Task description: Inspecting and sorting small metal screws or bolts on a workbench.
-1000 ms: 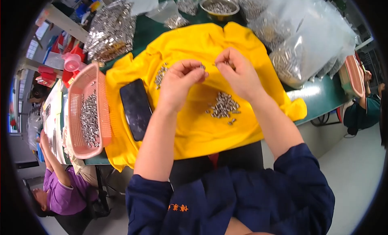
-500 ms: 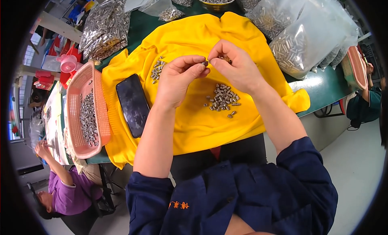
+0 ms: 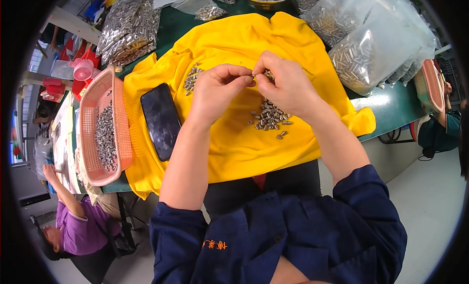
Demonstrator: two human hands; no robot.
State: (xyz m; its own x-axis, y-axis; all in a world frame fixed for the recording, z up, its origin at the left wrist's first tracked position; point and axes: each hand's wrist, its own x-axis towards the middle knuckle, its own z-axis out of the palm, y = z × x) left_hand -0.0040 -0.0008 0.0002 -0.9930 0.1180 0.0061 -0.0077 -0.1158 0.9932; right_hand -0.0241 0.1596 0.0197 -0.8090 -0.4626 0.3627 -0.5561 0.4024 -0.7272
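Observation:
Over a yellow cloth (image 3: 234, 152), my left hand (image 3: 218, 91) and my right hand (image 3: 287, 81) meet fingertip to fingertip. Between the left thumb and index finger is a small metal part (image 3: 253, 77), mostly covered by the fingers. The right thumb and index finger pinch at the same spot, and a few metal pieces (image 3: 269, 75) show by the curled right fingers. Just below the right hand lies a pile of small metal cylinders (image 3: 269, 116). A smaller group of metal parts (image 3: 191, 78) rests on the cloth left of my left hand.
A black phone (image 3: 161, 121) lies on the cloth's left side, beside a pink basket (image 3: 126, 137) of metal parts. Filled plastic bags (image 3: 354, 59) stand far right, another bag (image 3: 129, 30) far left. A metal bowl (image 3: 266, 4) sits at the back. A co-worker (image 3: 90, 220) sits at left.
The right fingers have curled further in around the small metal part, and that hand has dropped slightly. My left hand stays nearly in place. The whole view has shifted a little.

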